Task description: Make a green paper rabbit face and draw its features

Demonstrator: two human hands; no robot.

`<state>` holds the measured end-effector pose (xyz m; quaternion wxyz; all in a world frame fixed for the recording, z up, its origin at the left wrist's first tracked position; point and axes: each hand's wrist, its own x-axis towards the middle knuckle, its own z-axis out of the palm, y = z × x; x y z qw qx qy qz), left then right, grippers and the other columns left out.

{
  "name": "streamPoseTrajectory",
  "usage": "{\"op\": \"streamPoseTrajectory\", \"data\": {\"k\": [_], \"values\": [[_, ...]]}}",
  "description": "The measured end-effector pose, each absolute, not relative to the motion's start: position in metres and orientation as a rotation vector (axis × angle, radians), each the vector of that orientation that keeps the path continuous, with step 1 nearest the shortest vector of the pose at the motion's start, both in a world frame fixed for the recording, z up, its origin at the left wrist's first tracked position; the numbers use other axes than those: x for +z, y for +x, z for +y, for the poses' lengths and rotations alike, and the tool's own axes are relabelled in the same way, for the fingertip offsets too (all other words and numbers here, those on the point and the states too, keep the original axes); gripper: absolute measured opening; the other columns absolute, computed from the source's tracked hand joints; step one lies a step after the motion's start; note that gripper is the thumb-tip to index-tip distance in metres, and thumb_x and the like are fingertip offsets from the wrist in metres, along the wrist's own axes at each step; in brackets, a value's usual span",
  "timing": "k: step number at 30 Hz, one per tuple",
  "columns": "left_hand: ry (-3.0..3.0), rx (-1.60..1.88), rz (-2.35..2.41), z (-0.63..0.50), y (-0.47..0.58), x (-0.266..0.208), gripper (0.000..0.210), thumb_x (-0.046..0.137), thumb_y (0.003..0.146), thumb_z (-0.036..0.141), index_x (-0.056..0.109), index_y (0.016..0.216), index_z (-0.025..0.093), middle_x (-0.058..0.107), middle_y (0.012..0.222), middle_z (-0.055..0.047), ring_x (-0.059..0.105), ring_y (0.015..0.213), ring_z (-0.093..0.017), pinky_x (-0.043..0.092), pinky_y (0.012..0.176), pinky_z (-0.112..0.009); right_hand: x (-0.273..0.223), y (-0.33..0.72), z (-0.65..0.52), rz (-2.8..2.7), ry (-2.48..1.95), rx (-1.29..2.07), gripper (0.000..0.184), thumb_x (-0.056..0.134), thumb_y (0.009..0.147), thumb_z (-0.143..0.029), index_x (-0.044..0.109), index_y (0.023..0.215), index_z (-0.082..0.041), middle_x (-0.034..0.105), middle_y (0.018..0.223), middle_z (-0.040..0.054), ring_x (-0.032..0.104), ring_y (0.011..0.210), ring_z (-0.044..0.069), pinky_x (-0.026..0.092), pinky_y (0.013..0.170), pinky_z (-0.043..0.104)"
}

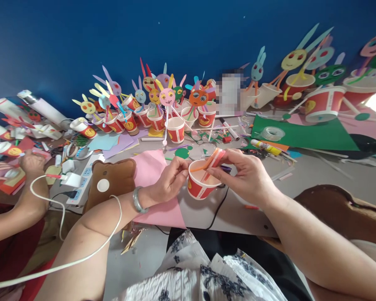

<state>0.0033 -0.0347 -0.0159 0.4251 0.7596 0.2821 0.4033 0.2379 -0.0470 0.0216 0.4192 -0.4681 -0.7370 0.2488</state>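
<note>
A red and white paper cup [198, 189] is held up near the table's front edge, its mouth tilted toward me. My left hand [173, 179] pinches the cup's rim from the left, fingers closed. On the other side, my right hand [242, 173] closes thumb and fingers on folded paper strips [217, 158], orange and pinkish red, which slant over the rim into the cup. How the strips sit at the bottom of the cup is hidden. Under my left wrist lies a pink paper sheet [150, 167].
Behind stand many finished cup figures [175, 129] with paper faces. A green sheet [303, 133], a clear tape roll [272, 133] and a glue bottle [263, 146] lie right. A white cable [120, 217] crosses my left arm near a power strip [84, 177]; a co-worker's hand [34, 163] works further left.
</note>
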Motion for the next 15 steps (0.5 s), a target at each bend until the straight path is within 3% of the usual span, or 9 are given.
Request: {"op": "streamPoseTrajectory", "data": {"k": [4, 9, 15], "values": [[1.920, 0.971, 0.686, -0.0330, 0.0035, -0.0176, 0.027, 0.039, 0.108, 0.050, 0.044, 0.100, 0.024, 0.055, 0.090, 0.000, 0.049, 0.076, -0.014, 0.046, 0.074, -0.030, 0.0204, 0.2364, -0.0458, -1.856, -1.156, 0.666, 0.010, 0.070, 0.087, -0.029, 0.074, 0.093, -0.022, 0.077, 0.087, 0.0036, 0.068, 0.077, 0.021, 0.053, 0.073, 0.034], [2.027, 1.018, 0.759, -0.0326, 0.0053, -0.0146, 0.027, 0.047, 0.106, 0.048, 0.052, 0.103, 0.022, 0.060, 0.108, -0.008, 0.057, 0.097, -0.019, 0.050, 0.088, -0.035, 0.0182, 0.2354, -0.0450, -1.903, -1.153, 0.512, 0.008, 0.068, 0.088, -0.027, 0.067, 0.081, -0.023, 0.067, 0.073, 0.0011, 0.060, 0.069, 0.018, 0.049, 0.073, 0.034], [1.764, 0.959, 0.789, -0.0311, 0.0039, -0.0193, 0.031, 0.064, 0.100, 0.050, 0.056, 0.096, 0.020, 0.064, 0.087, -0.001, 0.057, 0.071, -0.010, 0.047, 0.063, -0.023, 0.0184, 0.2333, -0.0440, -1.932, -1.161, 0.446, 0.013, 0.064, 0.091, -0.028, 0.065, 0.079, -0.023, 0.061, 0.068, 0.0007, 0.055, 0.065, 0.018, 0.046, 0.072, 0.035]]}}
